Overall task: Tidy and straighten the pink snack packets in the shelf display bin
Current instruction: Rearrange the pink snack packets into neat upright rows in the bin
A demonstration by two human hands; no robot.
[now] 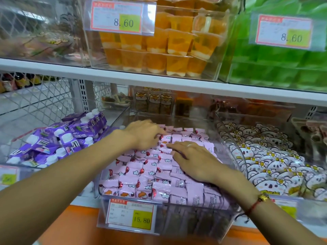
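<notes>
**Pink packets: light, slippery, easy to push out of line**

Pink film wraps every one of the snack packets [155, 167], and they lie in overlapping rows inside the clear display bin [228, 221] at the middle of the lower shelf, between a bin of purple cartons [70, 137] and a bin of white bear-print packets [276, 160]. I judge each packet to be very light and soft, a small pillow with crimped ends. The film looks glossy, so one packet probably slides over the next one at a small push. Nothing here seems fragile, but a hard press could crush what is inside.

Both hands are on the pile. The left hand [143, 134] rests at the far part, its fingers bent down onto the packets; whether it pinches one I cannot tell. The right hand [191, 160] lies flat with straight fingers spread over the middle rows, holding nothing.

For straightening, a flat palm seems the best tool for a whole row, and a pinch at the crimped edge for a single turned packet.

Much stays hidden. The packets under both palms are covered, and the lower layers are only dim shapes through the bin wall. The price label [131, 216] on the front reads 15.80, but its small text is too blurred. The back of the bin is lost in glare, and the goods behind it are hard to make out.
</notes>
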